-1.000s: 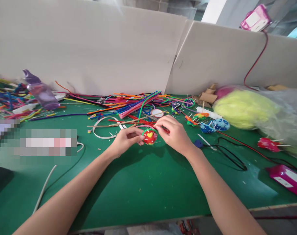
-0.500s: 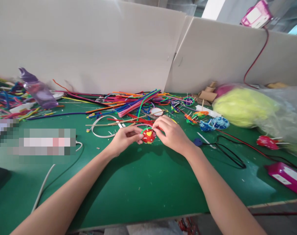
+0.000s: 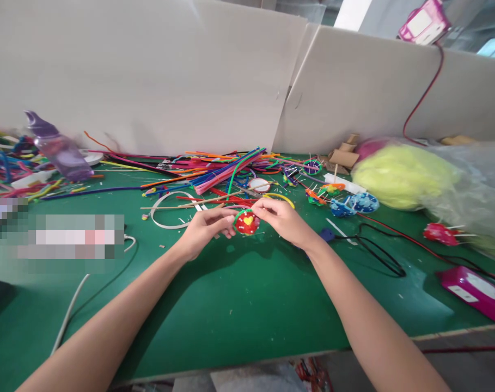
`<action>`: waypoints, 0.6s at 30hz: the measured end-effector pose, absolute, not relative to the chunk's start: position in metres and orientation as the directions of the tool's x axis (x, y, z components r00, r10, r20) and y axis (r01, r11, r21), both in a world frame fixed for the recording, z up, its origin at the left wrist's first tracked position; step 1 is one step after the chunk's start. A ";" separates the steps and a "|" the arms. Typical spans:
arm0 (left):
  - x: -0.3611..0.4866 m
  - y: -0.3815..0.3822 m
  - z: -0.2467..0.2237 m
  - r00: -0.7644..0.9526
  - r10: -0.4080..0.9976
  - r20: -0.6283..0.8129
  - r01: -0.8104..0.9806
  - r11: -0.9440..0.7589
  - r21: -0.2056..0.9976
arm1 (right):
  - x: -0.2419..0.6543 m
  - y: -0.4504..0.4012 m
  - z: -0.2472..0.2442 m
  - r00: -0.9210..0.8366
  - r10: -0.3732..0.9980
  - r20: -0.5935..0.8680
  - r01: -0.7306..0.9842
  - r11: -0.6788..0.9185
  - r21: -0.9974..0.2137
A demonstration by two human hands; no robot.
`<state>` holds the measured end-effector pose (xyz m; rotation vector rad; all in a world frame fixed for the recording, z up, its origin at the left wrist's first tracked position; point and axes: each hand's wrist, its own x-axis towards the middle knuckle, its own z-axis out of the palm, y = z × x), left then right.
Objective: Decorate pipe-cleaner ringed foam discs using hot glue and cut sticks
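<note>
A small round red piece (image 3: 245, 224) with white dots and a yellow heart is held above the green table (image 3: 231, 316). My left hand (image 3: 208, 228) pinches its left edge between thumb and fingers. At its upper right edge, my right hand (image 3: 277, 218) is closed on a green pipe cleaner that runs along the rim. Just behind the hands lie a white ring-shaped band (image 3: 155, 220), thin wooden sticks (image 3: 169, 207) and a pile of coloured pipe cleaners (image 3: 231, 171).
A purple bottle (image 3: 61, 152) leans at the back left. Blue dotted pieces (image 3: 365, 202), a red piece with sticks (image 3: 440, 234), a yellow-green bag (image 3: 406, 174), a black cable (image 3: 380, 250) and a magenta device (image 3: 476, 291) lie right.
My right hand has shifted slightly left and its fingers have moved to the upper rim of the red piece, showing more of the green edge. My left hand has barely moved.
</note>
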<state>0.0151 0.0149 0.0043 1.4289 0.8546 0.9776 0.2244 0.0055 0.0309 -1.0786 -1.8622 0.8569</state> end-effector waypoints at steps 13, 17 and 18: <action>0.014 0.015 0.006 0.377 0.916 0.135 0.071 -0.174 0.982 | 0.226 0.011 0.024 -0.200 0.958 0.207 0.287 0.260 -0.922; 0.015 0.014 0.008 0.383 0.913 0.142 0.086 -0.188 0.978 | 0.224 0.011 0.022 -0.197 0.962 0.189 0.258 0.236 -0.937; 0.016 0.014 0.008 0.383 0.913 0.143 0.087 -0.190 0.978 | 0.224 0.012 0.021 -0.200 0.962 0.188 0.255 0.237 -0.938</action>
